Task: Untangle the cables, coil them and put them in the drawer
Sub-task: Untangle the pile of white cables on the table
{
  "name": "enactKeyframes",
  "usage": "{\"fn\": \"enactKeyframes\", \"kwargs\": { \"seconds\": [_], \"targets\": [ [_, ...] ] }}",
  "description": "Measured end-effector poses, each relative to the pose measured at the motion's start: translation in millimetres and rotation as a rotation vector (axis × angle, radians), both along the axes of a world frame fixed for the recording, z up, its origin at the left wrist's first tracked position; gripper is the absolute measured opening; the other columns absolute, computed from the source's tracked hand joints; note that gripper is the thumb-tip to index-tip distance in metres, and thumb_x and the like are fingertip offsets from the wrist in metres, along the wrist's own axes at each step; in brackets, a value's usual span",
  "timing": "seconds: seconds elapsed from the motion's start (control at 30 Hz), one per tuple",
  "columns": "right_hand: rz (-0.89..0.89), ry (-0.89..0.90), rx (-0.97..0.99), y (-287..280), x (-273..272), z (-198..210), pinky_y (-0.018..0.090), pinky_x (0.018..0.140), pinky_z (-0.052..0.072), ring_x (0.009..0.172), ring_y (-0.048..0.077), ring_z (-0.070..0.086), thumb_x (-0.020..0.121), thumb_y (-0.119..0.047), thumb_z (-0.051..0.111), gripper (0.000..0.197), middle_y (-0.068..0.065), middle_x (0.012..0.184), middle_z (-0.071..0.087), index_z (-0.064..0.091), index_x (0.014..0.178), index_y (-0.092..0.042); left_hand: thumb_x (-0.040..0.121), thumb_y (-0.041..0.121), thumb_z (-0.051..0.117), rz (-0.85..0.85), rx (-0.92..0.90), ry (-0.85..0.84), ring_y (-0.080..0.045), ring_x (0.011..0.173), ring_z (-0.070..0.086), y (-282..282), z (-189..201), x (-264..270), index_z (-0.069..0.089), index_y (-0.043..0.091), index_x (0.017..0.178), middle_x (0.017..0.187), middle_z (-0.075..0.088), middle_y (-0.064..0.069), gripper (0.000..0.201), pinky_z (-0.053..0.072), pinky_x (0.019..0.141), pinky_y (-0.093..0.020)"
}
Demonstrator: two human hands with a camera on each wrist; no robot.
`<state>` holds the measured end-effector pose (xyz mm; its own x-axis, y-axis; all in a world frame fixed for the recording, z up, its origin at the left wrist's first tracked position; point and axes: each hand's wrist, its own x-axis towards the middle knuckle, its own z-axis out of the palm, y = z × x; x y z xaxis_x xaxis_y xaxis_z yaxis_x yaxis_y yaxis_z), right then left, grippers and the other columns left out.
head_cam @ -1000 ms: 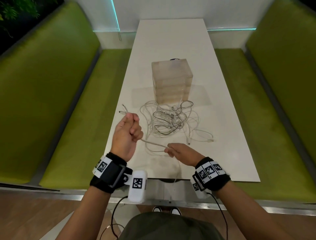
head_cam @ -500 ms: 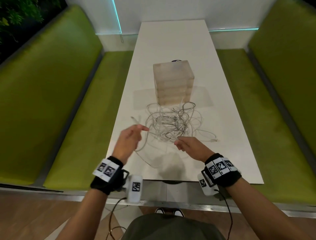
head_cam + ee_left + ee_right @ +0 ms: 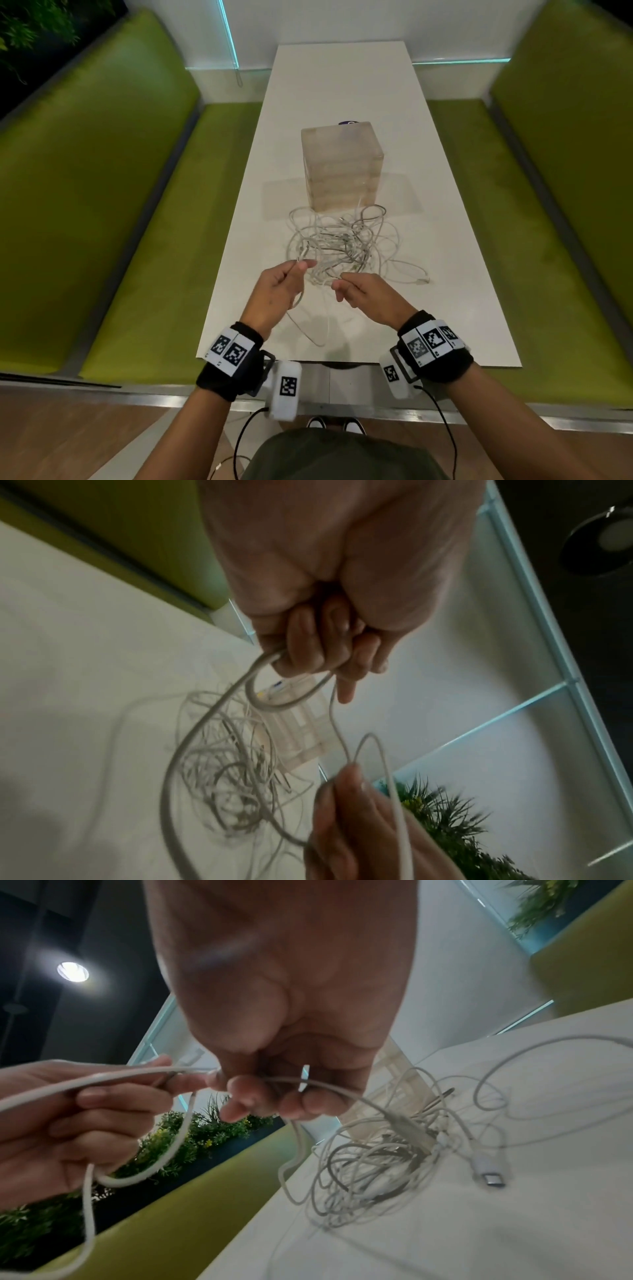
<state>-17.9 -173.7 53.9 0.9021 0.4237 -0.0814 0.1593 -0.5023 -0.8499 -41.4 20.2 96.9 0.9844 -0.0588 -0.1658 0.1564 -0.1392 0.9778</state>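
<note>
A tangle of white cables (image 3: 342, 245) lies on the white table (image 3: 342, 85), just in front of a translucent drawer unit (image 3: 342, 168). My left hand (image 3: 301, 267) hovers at the tangle's near left edge, its fingers curled round a loop of one white cable (image 3: 291, 704). My right hand (image 3: 342, 284) is close beside it and pinches the same cable (image 3: 308, 1083) between thumb and fingers. Slack from that cable hangs below both hands toward the table's near edge (image 3: 318, 339). A USB-C plug (image 3: 489, 1172) lies loose at the tangle's right.
Green padded benches (image 3: 102, 205) run along both sides of the table. A small dark object (image 3: 347, 122) peeks out behind the drawer unit. Plants (image 3: 205, 1131) stand beyond the left bench. All drawers look closed.
Both hands have moved forward and closer together at the tangle's near edge. The left hand has come in from the left with the cable, which now hangs in a loop from it.
</note>
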Motion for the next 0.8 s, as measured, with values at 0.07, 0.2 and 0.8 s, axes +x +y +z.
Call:
{"fn": "enactKeyframes", "kwargs": {
  "seconds": [0.07,0.2,0.8],
  "targets": [
    [-0.005,-0.01,-0.01,-2.2,-1.4,0.3,0.028,0.065,0.042,0.059,0.012,0.048,0.097,-0.036,0.046,0.036,-0.009,0.06,0.051,0.06,0.07,-0.016,0.097,0.027,0.049,-0.015,0.064,-0.014,0.001,0.048,0.039,3.1,3.9,0.7,0.066,0.016,0.112,0.059,0.043,0.013,0.025,0.034,0.05,-0.01],
    [0.011,-0.006,-0.09,7.2,-3.6,5.9,0.031,0.071,0.046,0.072,0.019,0.058,0.098,-0.04,0.043,0.038,0.0,0.071,0.062,0.061,0.072,-0.018,0.088,0.029,0.063,-0.137,0.031,-0.053,-0.005,0.07,0.054,-11.0,4.4,-7.2,0.062,0.021,0.115,0.077,0.063,0.01,0.028,0.04,0.077,-0.013],
    [0.58,0.449,-0.368,-17.6,-17.2,-17.2,0.019,0.068,0.043,0.07,0.007,0.056,0.09,-0.017,0.057,0.02,-0.016,0.079,0.064,0.07,0.104,-0.013,0.1,0.034,0.04,0.431,-0.498,-0.34,-0.009,0.048,0.015,81.6,74.9,12.0,0.063,0.018,0.091,0.054,0.024,0.009,0.029,0.018,0.044,-0.021]
  ]
}}
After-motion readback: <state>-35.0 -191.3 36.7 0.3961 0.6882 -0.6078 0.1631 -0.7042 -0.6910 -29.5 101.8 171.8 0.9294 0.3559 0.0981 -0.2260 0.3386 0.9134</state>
